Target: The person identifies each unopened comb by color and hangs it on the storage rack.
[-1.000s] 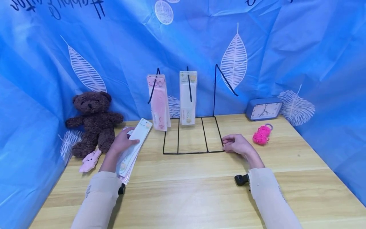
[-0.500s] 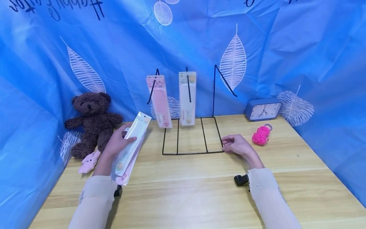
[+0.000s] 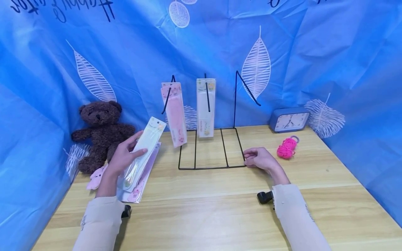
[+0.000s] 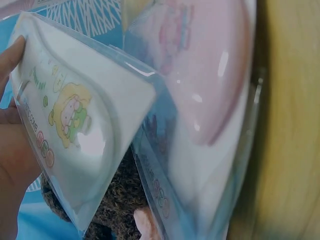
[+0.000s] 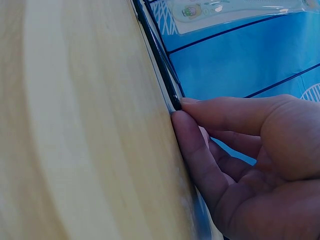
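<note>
Head view: the left hand (image 3: 124, 158) holds a pale green packaged comb (image 3: 142, 150) lifted off the worktop (image 3: 213, 209), thumb across its front and the other fingers behind, the pack tilted with its top toward the far right. Under it, a pink packaged comb (image 3: 141, 177) lies flat on the worktop at the near left. The left wrist view shows the same pale pack (image 4: 75, 130) close up, fingers (image 4: 10, 60) along its edge, with the pink pack (image 4: 210, 75) beside it.

The right hand (image 3: 260, 158) rests on the worktop at the near right corner of a black wire rack (image 3: 211, 146). In the right wrist view its fingers (image 5: 200, 150) are curled, with thumb and forefinger tips pinching the rack's base wire (image 5: 157, 55).

The rack stands in the middle of the worktop. A hanging pink comb pack (image 3: 174, 113) is on its left hook and a hanging pale comb pack (image 3: 206, 106) on its middle hook; the right hook (image 3: 248, 89) is bare.

A brown teddy bear (image 3: 100, 130) sits at the far left, with a small pink plush toy (image 3: 94, 177) just in front of it. At the far right are a blue clock (image 3: 289, 120) and, near it, a pink ball of yarn (image 3: 286, 148). A blue cloth with leaf prints (image 3: 329, 52) forms the backdrop.
</note>
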The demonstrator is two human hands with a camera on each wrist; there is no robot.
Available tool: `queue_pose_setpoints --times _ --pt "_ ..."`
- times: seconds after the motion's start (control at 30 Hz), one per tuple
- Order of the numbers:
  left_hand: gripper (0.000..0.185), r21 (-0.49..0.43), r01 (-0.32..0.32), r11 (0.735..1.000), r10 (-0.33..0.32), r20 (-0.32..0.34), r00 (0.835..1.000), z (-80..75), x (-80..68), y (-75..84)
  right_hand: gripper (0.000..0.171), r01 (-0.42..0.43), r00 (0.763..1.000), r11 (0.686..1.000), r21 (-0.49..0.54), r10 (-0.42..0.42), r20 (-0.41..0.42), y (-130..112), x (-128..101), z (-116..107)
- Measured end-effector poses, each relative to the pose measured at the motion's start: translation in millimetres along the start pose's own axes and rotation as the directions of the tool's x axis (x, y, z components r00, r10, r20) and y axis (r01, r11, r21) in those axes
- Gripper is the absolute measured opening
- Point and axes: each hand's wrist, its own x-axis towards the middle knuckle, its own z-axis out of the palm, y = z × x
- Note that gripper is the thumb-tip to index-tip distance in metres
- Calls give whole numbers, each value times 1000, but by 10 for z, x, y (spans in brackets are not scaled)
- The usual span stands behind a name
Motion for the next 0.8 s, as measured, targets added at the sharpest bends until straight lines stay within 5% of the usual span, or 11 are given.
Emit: queue_pose_setpoints --times 0.3,0.8 --pt "74 -29 -39 999 39 -16 999 -23 -39 112 61 0 1000 1000 5 0 5 -2 -1 3" --pt "68 -67 -208 976 212 51 976 123 10 342 61 -6 1000 1000 4 6 4 -7 5 -8"
